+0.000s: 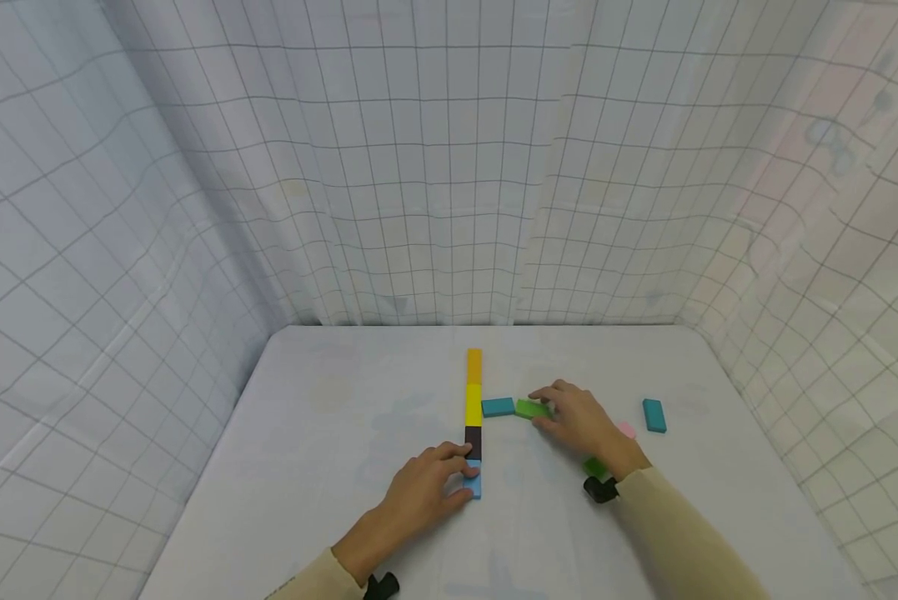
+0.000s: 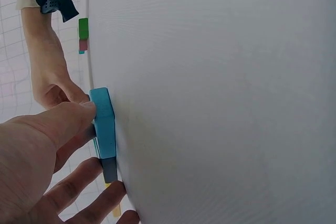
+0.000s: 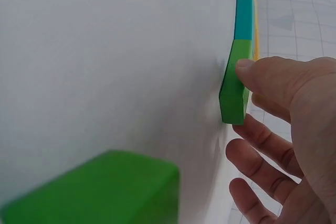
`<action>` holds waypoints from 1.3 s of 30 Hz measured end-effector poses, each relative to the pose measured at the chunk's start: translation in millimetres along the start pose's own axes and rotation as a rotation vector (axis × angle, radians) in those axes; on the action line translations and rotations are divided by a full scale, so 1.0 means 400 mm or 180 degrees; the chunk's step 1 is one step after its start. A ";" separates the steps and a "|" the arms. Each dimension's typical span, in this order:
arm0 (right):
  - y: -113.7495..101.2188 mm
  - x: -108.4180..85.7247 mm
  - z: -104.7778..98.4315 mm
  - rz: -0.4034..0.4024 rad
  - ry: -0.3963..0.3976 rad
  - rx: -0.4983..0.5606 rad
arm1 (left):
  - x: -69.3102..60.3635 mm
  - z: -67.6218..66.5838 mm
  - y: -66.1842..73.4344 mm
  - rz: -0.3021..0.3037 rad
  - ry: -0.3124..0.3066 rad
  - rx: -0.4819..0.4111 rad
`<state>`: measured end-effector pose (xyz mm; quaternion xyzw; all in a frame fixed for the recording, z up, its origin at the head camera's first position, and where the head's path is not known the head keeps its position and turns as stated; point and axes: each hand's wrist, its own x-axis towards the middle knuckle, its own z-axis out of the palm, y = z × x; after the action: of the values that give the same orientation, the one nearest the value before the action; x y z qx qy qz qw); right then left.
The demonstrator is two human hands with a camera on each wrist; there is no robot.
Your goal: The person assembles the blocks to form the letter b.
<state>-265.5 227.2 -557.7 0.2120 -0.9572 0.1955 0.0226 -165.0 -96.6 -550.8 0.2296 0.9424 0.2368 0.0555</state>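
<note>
A straight line of blocks runs away from me on the white table: light blue point(image 1: 476, 485), black point(image 1: 474, 443), yellow point(image 1: 474, 406) and orange point(image 1: 474, 367). My left hand point(image 1: 418, 490) pinches the light blue block at the near end, thumb on its near end in the left wrist view. From the yellow block a teal block point(image 1: 498, 407) branches to the right. Against its right end lies a green block point(image 1: 528, 409), slightly angled. Thumb and index finger of my right hand point(image 1: 579, 419) hold this green block; the other fingers are spread loosely behind it.
Under the right wrist lies another green block point(image 1: 594, 467), partly covered. A pink block point(image 1: 627, 430) peeks out beside the forearm, and a second teal block point(image 1: 654, 416) lies farther right. White grid-patterned curtains point(image 1: 449, 167) enclose the table's back and sides.
</note>
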 end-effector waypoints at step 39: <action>0.028 -0.174 -0.042 -0.0156 0.0618 0.0002 | -0.010 0.000 0.004 0.0088 0.0104 -0.0082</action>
<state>-207.6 270.8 -555.1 0.2154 -0.9450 0.2149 0.1200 -160.8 -97.1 -550.0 0.2379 0.9368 0.2534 0.0397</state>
